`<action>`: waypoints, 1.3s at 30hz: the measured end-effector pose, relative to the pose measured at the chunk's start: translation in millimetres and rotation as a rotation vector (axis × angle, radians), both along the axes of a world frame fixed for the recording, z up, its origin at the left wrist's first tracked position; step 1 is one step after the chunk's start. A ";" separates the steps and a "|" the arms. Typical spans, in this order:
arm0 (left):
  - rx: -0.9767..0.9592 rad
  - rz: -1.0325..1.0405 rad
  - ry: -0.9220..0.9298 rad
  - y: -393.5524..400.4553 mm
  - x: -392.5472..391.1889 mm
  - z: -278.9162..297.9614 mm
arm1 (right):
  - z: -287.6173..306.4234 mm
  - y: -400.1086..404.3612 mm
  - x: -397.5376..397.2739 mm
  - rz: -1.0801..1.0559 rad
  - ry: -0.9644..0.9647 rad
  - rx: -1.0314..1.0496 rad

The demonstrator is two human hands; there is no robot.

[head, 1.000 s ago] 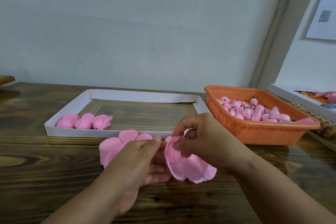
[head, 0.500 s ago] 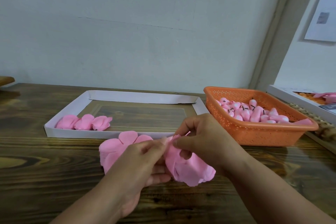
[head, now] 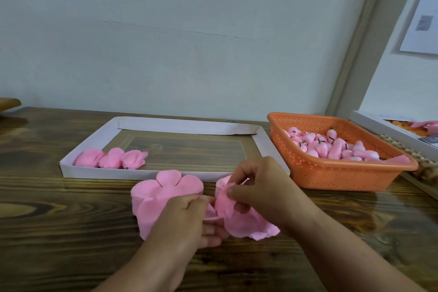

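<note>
A stack of pink petal-shaped sheets (head: 161, 193) lies on the wooden table (head: 59, 227) in front of me. My left hand (head: 187, 220) rests at its right edge, and its curled fingers pinch one end of a pink petal sheet (head: 246, 223). My right hand (head: 263, 187) pinches the upper edge of that same sheet between thumb and fingertips. The sheet is bent and partly wrapped between my hands, and whatever it wraps is hidden.
A shallow white cardboard tray (head: 94, 140) behind the stack holds three finished pink flowers (head: 111, 158) in its near left corner. An orange plastic basket (head: 331, 173) at the right holds several pink buds. A white box (head: 391, 133) sits at the far right edge.
My right hand's fingers have drawn the top of the petal sheet in closer, and the sheet has curled tighter. My left hand has shifted slightly right along it.
</note>
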State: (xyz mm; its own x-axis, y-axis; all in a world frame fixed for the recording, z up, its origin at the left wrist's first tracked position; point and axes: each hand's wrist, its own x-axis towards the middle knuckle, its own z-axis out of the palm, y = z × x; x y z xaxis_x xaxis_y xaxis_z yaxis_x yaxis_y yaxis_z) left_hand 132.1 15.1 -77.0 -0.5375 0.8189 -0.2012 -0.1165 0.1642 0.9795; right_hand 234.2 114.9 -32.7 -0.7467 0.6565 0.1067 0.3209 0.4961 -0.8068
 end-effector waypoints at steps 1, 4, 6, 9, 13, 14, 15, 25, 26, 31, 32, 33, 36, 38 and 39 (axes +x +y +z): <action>-0.009 -0.012 -0.020 -0.4 -3.4 1.8 | 0.0 0.4 0.5 0.016 -0.002 0.015; -0.026 -0.037 -0.027 -3.5 -10.4 6.4 | -1.1 0.1 -0.1 0.031 -0.018 0.070; -0.049 -0.052 0.026 -3.7 -12.2 9.2 | -1.2 -1.7 -1.1 0.053 -0.051 0.124; -0.070 -0.062 0.202 -4.1 -16.3 11.5 | -1.0 -2.0 -1.8 0.010 -0.031 0.137; -0.004 0.002 0.294 -3.3 -19.2 9.6 | 0.9 2.6 -1.2 -0.076 0.043 0.133; 0.020 0.007 0.268 -3.1 -17.5 8.9 | 1.5 2.9 -1.3 -0.076 0.049 0.120; 0.043 0.007 0.228 -2.8 -15.5 8.4 | 2.2 2.9 -1.1 -0.075 0.053 0.107; 0.262 -0.139 0.079 -4.7 -23.1 9.3 | 14.2 10.1 1.9 -0.034 0.124 0.045; 0.266 -0.135 0.108 -4.5 -23.7 9.2 | 15.7 10.6 2.0 -0.023 0.128 0.041; 0.342 -0.068 0.282 0.4 -20.0 12.4 | 23.9 6.2 2.4 0.033 0.147 0.028; 0.369 -0.033 0.301 1.5 -18.4 13.1 | 25.4 4.9 2.1 0.034 0.147 0.024; 0.390 0.005 0.324 2.1 -16.0 13.8 | 27.0 3.8 1.8 0.029 0.146 0.018; 0.411 0.140 0.420 3.8 -7.7 10.3 | 30.2 1.9 0.3 0.006 0.152 -0.007; 0.404 0.191 0.515 3.6 -2.2 7.6 | 31.1 1.6 -0.8 -0.010 0.162 -0.012; 0.398 0.196 0.563 3.7 0.0 6.2 | 31.1 1.8 -1.2 -0.021 0.170 -0.012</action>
State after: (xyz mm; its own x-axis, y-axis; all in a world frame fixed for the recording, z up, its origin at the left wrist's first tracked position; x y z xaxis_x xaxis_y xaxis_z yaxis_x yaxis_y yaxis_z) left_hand 132.1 18.8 -70.8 -0.6163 0.6504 0.4440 0.4335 -0.1904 0.8808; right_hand 233.0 116.7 -1.6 -0.7046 0.6739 0.2224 0.1895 0.4807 -0.8562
